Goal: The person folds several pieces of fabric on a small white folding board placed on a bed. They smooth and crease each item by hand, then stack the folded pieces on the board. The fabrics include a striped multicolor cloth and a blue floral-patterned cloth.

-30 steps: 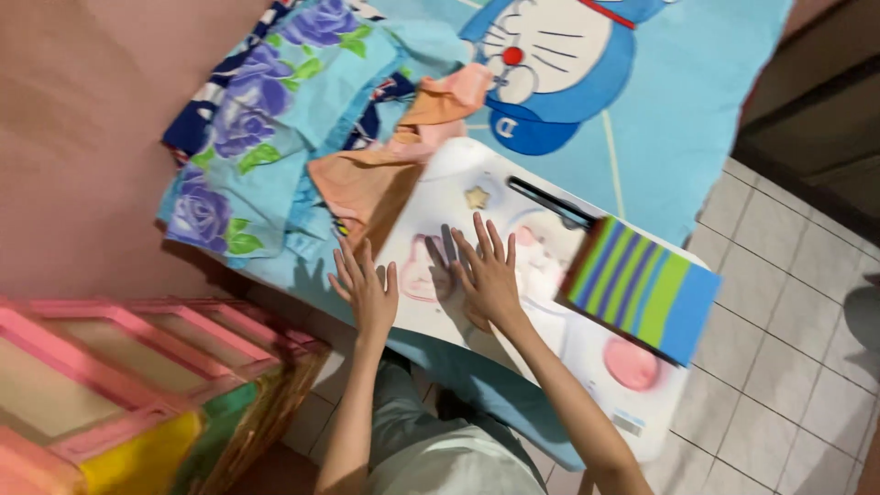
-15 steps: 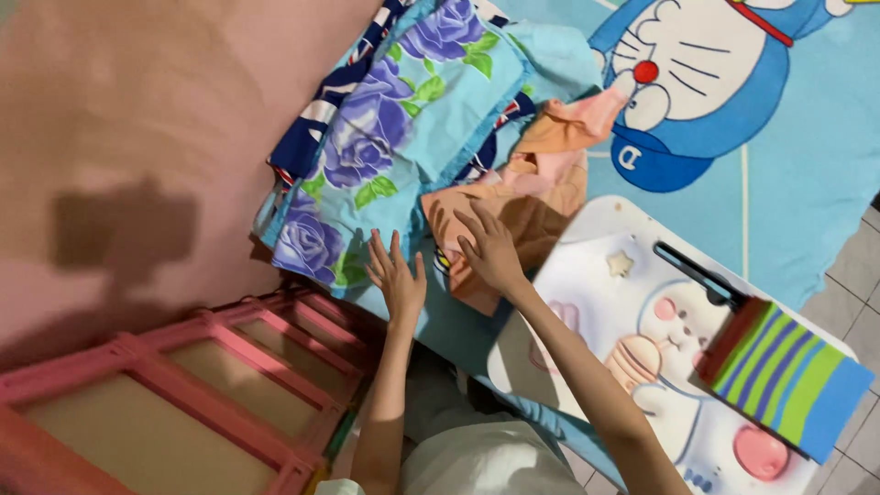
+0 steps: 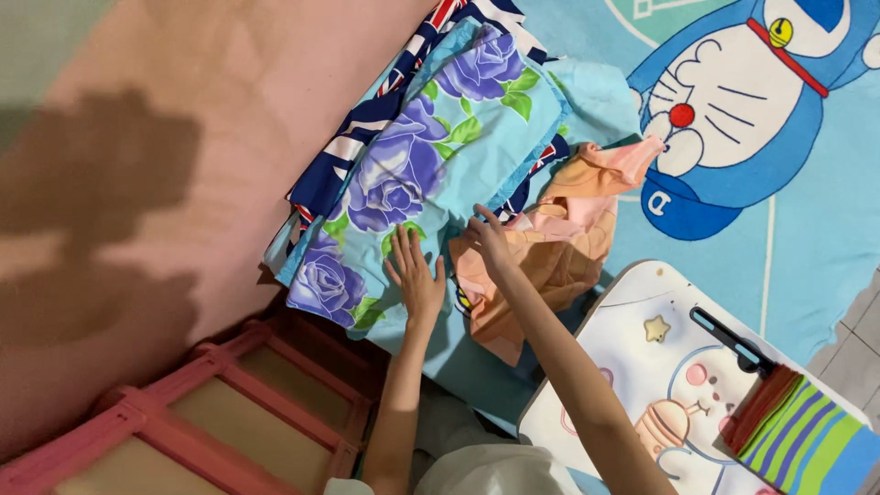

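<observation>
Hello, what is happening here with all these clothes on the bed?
A person reaches with both bare hands into a heap of cloth on a blue cartoon-print bedsheet. The left hand lies flat, fingers spread, on a light blue cloth with purple roses. The right hand touches a crumpled peach-orange garment. A white lap table with a striped folded cloth stands on the right.
</observation>
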